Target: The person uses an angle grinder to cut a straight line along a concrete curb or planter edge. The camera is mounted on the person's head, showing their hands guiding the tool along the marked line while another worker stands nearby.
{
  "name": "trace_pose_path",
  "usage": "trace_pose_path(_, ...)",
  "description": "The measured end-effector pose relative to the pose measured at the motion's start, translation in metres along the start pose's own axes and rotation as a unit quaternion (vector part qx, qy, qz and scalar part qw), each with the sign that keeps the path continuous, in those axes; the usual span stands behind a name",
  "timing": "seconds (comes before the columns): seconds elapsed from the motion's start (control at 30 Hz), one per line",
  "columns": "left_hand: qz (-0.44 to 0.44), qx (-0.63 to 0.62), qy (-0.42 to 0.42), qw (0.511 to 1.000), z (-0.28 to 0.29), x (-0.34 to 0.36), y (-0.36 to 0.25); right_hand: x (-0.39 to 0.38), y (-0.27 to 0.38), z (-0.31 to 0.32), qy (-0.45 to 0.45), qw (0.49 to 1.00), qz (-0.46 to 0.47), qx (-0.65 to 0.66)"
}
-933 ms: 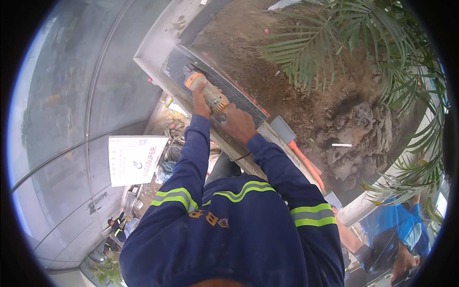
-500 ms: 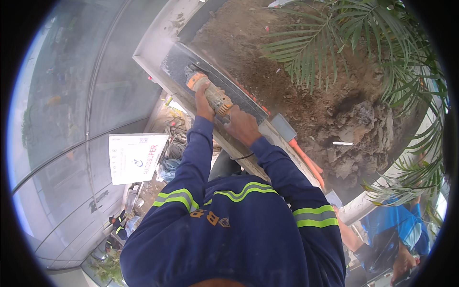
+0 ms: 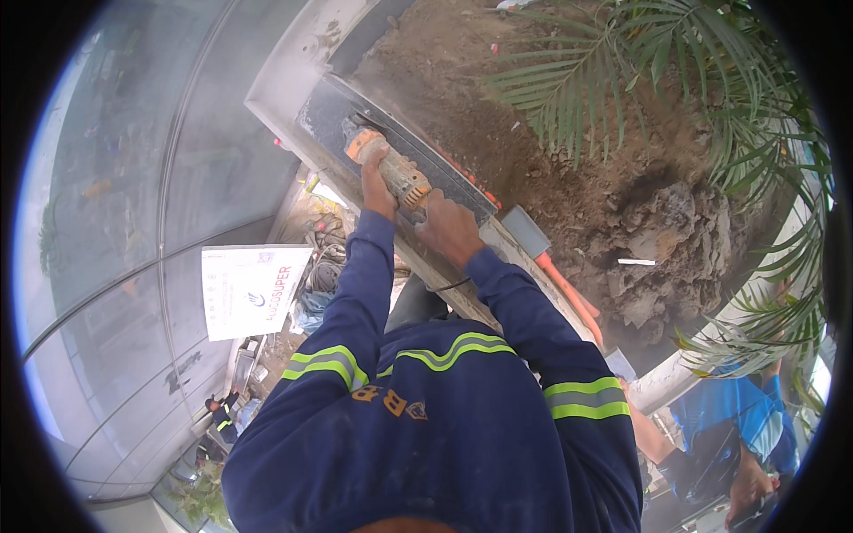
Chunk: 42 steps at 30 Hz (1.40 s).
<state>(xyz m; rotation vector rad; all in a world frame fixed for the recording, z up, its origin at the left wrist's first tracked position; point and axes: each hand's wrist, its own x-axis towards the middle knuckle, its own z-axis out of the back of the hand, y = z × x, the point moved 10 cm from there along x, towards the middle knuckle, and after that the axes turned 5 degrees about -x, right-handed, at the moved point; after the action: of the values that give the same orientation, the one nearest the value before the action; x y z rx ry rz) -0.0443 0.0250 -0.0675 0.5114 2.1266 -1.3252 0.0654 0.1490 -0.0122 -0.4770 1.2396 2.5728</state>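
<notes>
A dusty angle grinder (image 3: 407,181) with an orange head lies across a dark stone slab (image 3: 322,114) on top of a low wall. My left hand (image 3: 378,185) wraps round the front of its body, just behind the head. At the rear end, my right hand (image 3: 450,231) is closed on the grinder, its fingertips partly hidden. The disc end is against or just over the slab; dust blurs the contact. A dark line runs along the slab beside the grinder.
Beside the slab rests a flat grey-bladed tool (image 3: 526,233) with an orange handle. Beyond the wall are soil (image 3: 551,213) and palm fronds (image 3: 577,89). A white printed box (image 3: 249,293) and coiled cables (image 3: 327,266) lie left, near glass panels (image 3: 115,195). Another person (image 3: 737,426) is at lower right.
</notes>
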Motion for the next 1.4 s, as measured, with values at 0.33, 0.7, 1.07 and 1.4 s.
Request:
trace_pose_path(0.33,-0.002,0.008,-0.002,1.000,0.003,-0.007,0.005,-0.006,-0.006,-0.007,0.005,1.000,0.002,0.002)
trace_pose_path(0.7,0.007,0.004,-0.001,1.000,0.004,-0.012,0.015,-0.014,-0.013,-0.004,0.011,1.000,-0.003,0.006)
trace_pose_path(1.07,0.009,0.003,0.003,1.000,0.002,-0.020,0.024,-0.024,-0.016,0.001,-0.004,1.000,0.010,0.008)
trace_pose_path(1.4,0.012,0.023,-0.002,1.000,0.000,-0.026,0.026,-0.029,-0.018,0.002,-0.012,1.000,0.013,0.002)
